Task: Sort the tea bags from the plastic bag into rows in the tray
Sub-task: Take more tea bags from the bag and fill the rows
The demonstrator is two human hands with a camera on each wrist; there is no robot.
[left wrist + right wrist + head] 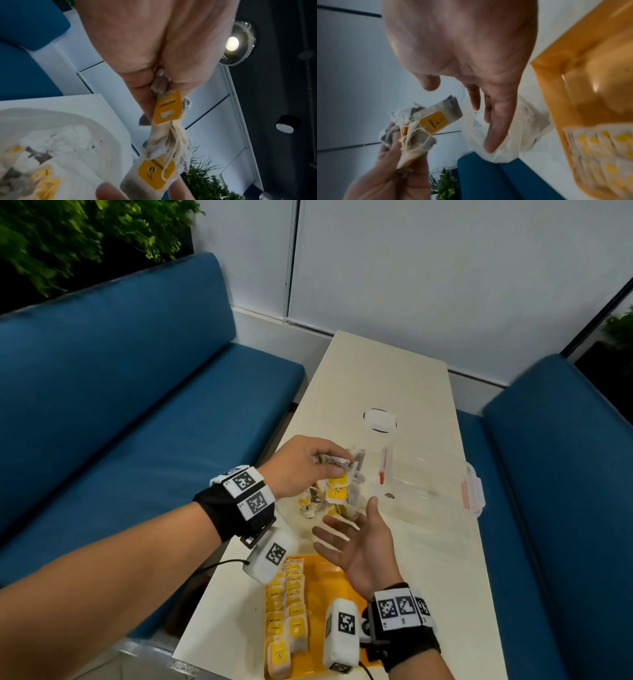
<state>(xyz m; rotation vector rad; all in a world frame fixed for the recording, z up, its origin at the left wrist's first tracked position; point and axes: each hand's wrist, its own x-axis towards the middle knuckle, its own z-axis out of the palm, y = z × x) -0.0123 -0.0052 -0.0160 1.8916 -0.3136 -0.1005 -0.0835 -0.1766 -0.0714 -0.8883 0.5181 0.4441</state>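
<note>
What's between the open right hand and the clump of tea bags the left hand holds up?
Nothing solid. The head view shows the right hand open just below the tea bags dangling from the left hand; the right wrist view shows a bare gap.

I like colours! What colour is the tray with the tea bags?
The tray is orange-yellow, clearest in the head view.

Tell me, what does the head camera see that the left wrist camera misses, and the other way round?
Head only: the orange tray with rows of tea bags, the clear box, and the open right hand. Left wrist only: a ceiling lamp. Both: the left hand gripping a tangled bunch of tea bags above the plastic bag.
</note>
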